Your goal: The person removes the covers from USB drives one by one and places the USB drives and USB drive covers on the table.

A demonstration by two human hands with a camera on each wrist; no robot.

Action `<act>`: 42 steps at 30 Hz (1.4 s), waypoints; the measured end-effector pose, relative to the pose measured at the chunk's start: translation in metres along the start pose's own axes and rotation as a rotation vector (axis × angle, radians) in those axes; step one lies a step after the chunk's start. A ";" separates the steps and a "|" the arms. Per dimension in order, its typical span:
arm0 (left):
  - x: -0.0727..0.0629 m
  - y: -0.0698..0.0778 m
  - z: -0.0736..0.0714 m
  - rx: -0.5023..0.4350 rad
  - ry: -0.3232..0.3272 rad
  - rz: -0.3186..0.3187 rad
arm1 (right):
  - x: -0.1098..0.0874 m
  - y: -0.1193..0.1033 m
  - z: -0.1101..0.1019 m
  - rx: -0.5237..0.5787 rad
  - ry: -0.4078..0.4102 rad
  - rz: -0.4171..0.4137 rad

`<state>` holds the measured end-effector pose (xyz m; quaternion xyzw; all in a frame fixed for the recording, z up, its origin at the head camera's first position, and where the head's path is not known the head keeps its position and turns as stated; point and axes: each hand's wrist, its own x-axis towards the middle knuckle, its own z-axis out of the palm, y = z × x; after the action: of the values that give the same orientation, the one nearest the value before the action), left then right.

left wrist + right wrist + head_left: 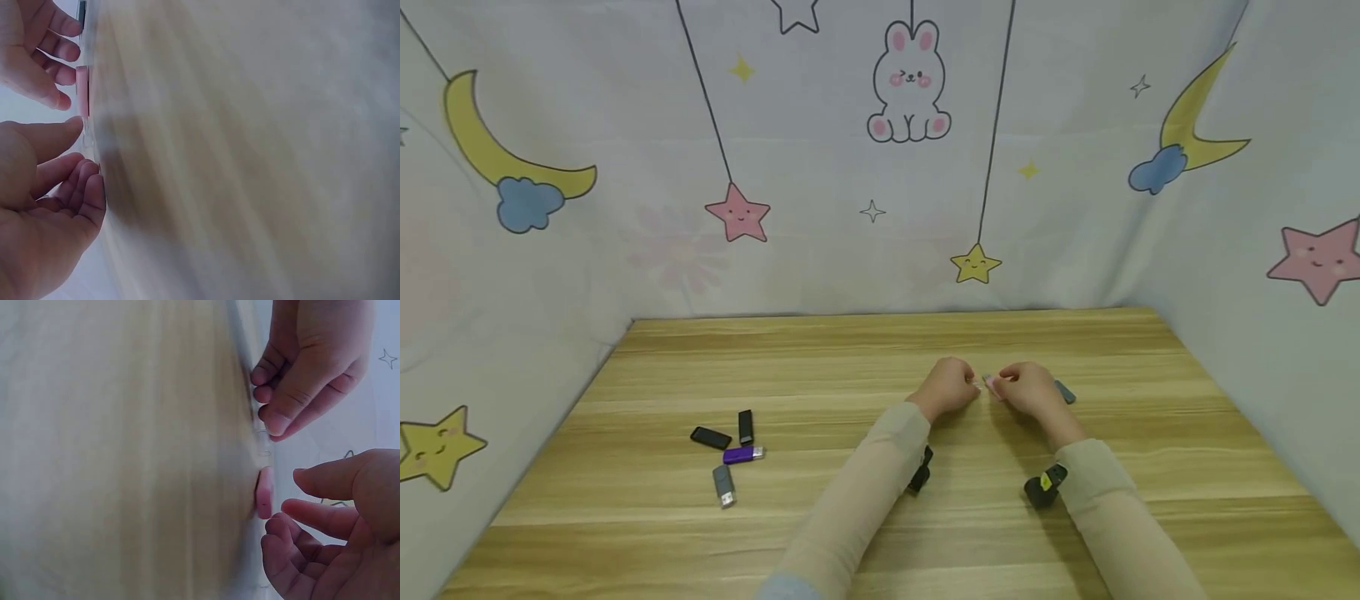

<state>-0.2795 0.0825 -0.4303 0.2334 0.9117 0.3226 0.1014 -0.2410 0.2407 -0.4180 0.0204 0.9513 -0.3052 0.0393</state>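
A small pink USB stick [993,386] lies on the wooden table between my two hands. My right hand [1028,389] is right beside it, and in the right wrist view thumb and forefinger stand apart with the pink stick [265,492] just beyond their tips. My left hand [947,387] pinches a small clear cap [264,442] between thumb and forefinger, close to one end of the pink stick. A grey stick [1064,392] lies to the right of my right hand, partly hidden by it.
On the left of the table [625,467] lie a black stick [711,437], another black stick [745,427], a purple USB stick [742,454] and a grey USB stick [724,487]. A printed cloth [820,275] hangs behind the far edge and along both sides.
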 end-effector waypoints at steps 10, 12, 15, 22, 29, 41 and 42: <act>-0.011 -0.001 -0.022 -0.007 0.014 -0.005 | -0.004 -0.024 -0.014 0.023 -0.029 -0.011; -0.013 0.000 -0.028 -0.013 0.011 0.004 | -0.005 -0.029 -0.016 0.008 -0.036 -0.022; -0.016 -0.001 -0.036 -0.053 0.017 0.010 | -0.006 -0.035 -0.019 -0.013 -0.030 -0.056; -0.027 -0.010 -0.053 -0.103 0.031 0.043 | -0.006 -0.049 -0.019 0.002 -0.026 -0.158; -0.052 -0.022 -0.076 -0.074 0.048 0.104 | -0.009 -0.070 -0.014 0.077 -0.054 -0.216; -0.113 -0.052 -0.119 0.008 0.108 0.170 | -0.023 -0.121 0.005 0.084 -0.060 -0.396; -0.117 -0.055 -0.123 0.009 0.111 0.168 | -0.024 -0.126 0.007 0.090 -0.066 -0.409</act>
<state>-0.2381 -0.0789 -0.3664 0.2911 0.8947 0.3382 0.0221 -0.2250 0.1336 -0.3487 -0.1815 0.9192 -0.3493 0.0068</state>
